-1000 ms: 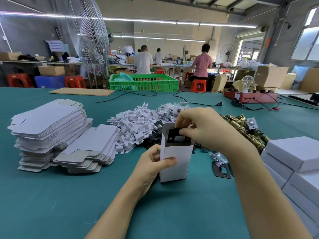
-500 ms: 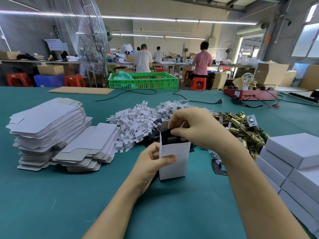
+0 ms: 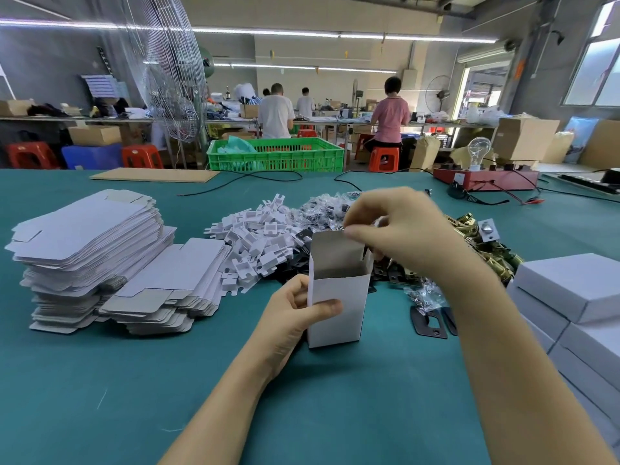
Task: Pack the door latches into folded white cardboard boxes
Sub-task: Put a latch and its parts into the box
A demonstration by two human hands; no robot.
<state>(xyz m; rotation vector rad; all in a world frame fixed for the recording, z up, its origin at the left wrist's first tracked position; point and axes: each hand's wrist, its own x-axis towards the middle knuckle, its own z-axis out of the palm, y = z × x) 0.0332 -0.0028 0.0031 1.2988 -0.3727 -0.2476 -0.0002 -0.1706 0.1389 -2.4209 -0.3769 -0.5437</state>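
Fingers of left hand (image 3: 288, 317) wrapped round upright white box (image 3: 337, 310), thumb (image 3: 323, 308) pressed on near face. Box standing on green table (image 3: 134, 397), long axis vertical, mouth open upward. Right hand (image 3: 399, 229) directly above and behind mouth, fingertips (image 3: 352, 233) curled at rear flap; contents of pinch: cannot tell. Brass latches (image 3: 483, 250) heaped right of those fingertips, nearer right hand. 1 box in work.

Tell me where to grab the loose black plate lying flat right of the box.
Take the black plate by its long side edges, coming straight down from above: it lies flat on the table, apart from the pile, with bare cloth around it, so the fingers must pinch or slide under an edge.
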